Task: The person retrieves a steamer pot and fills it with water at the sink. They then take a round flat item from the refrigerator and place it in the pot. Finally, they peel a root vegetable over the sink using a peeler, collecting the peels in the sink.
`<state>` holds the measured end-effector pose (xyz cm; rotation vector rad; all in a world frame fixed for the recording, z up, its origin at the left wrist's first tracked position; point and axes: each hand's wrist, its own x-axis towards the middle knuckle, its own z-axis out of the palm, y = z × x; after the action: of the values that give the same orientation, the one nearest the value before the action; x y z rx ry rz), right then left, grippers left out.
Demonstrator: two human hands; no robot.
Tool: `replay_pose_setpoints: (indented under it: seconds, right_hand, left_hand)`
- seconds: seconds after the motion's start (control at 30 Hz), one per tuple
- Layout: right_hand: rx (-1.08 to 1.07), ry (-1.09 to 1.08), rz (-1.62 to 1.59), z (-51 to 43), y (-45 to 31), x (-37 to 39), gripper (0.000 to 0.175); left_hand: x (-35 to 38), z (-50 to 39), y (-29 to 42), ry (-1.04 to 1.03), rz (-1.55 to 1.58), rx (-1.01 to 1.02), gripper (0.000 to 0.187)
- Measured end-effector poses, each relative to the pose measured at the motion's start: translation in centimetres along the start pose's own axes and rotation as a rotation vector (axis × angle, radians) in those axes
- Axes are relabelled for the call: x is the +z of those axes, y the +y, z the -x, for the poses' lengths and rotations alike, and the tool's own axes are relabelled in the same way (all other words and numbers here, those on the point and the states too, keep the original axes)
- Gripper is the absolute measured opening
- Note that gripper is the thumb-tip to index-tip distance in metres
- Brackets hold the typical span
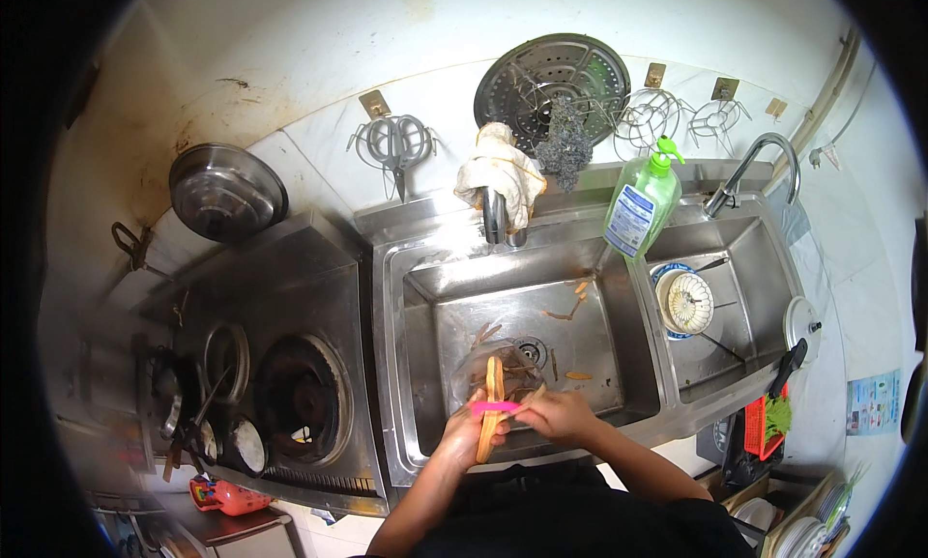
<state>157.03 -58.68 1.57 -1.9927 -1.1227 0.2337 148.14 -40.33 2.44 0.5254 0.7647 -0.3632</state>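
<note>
My left hand (pixel 464 429) grips a long, pale orange root vegetable (pixel 494 384), mostly peeled, held upright over the near edge of the large steel sink basin. My right hand (pixel 557 415) holds a pink peeler (pixel 496 407), which lies across the vegetable's middle. A pale strip shows by my right fingers. Beneath the hands, a clear plastic bag (pixel 464 369) with brown peelings sits in the basin beside the drain (pixel 533 349). Loose peelings (pixel 578 375) lie on the basin floor.
A green soap bottle (pixel 638 210) stands on the divider. Bowls (pixel 689 302) fill part of the right basin (pixel 754 268). A cloth (pixel 500 174) covers a faucet (pixel 494 217) behind the large basin. Left is a stove burner (pixel 301 398); scissors (pixel 396 145) hang on the wall.
</note>
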Motion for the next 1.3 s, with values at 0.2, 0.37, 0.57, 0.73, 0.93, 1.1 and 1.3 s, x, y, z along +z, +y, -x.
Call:
replay_pose_setpoints:
  seconds: [0.2,0.37,0.57,0.73,0.93,1.1,1.3]
  right_hand:
    - [0.258,0.135,0.181,-2.1,2.7,-0.4,0.027]
    - [0.331,0.152,0.238,-1.6,2.5,-2.3,0.028]
    - [0.187,0.033,0.204,0.6,1.1,-0.3,0.028]
    - [0.442,0.111,-0.080,0.0,5.9,-0.2,0.026]
    - [0.878,-0.001,-0.849,2.7,8.1,2.3,0.019]
    - [1.062,-0.004,-0.559,4.6,17.4,2.9,0.026]
    - [0.991,-0.203,-0.142,7.7,26.5,6.0,0.033]
  left_hand:
    - [0.4,1.0,-0.8,-0.134,-0.280,0.101,0.033]
    - [0.2,0.7,-0.5,-0.083,-0.341,0.140,0.033]
    - [0.6,0.2,-0.9,-0.022,-0.560,0.126,0.036]
    - [1.5,0.2,-2.0,-0.098,-0.682,0.061,0.036]
    - [-0.4,-7.5,-4.7,-0.064,-1.096,0.340,0.028]
    - [-7.2,-14.9,-5.9,0.244,-1.330,0.561,0.023]
    - [-16.2,-19.8,-4.3,0.659,-1.513,0.454,0.026]
